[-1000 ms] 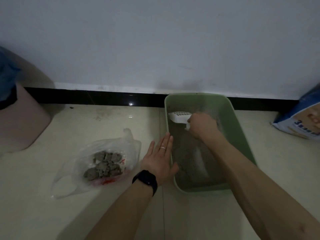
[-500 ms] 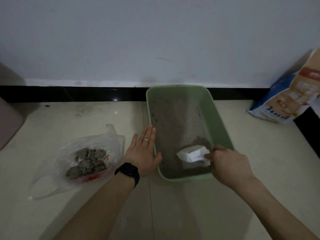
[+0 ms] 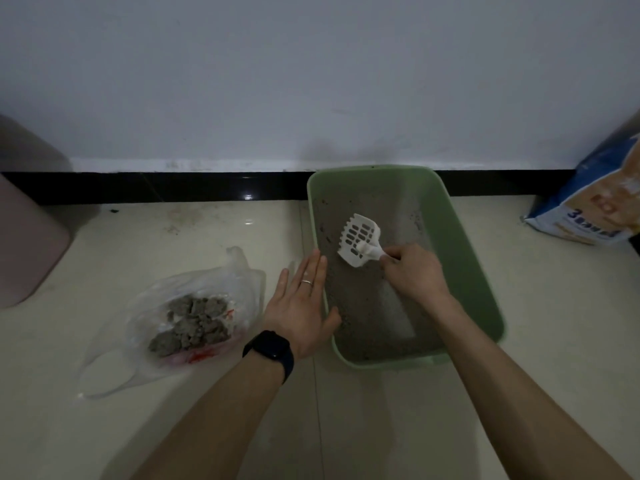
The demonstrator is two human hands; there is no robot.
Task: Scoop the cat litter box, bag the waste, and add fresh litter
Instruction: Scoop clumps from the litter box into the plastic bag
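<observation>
Dim light; white wall (image 3: 311,81), black baseboard (image 3: 173,187), glossy cream tile floor (image 3: 554,323).

2 hands (image 3: 300,308) (image 3: 417,276); 1 litter box (image 3: 462,247); 1 scoop (image 3: 358,239); 1 bag (image 3: 239,282); 1 litter sack (image 3: 597,209)

Dim, flat light; soft focus; wide-angle bowing at edges

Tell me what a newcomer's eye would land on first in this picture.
The rectangular green plastic litter box by the wall draws the eye first, with the right hand gripping a white slotted plastic scoop over its grey litter. The left hand lies flat against the box's left side. On the floor to the left sits a clear plastic bag holding grey litter clumps.
</observation>
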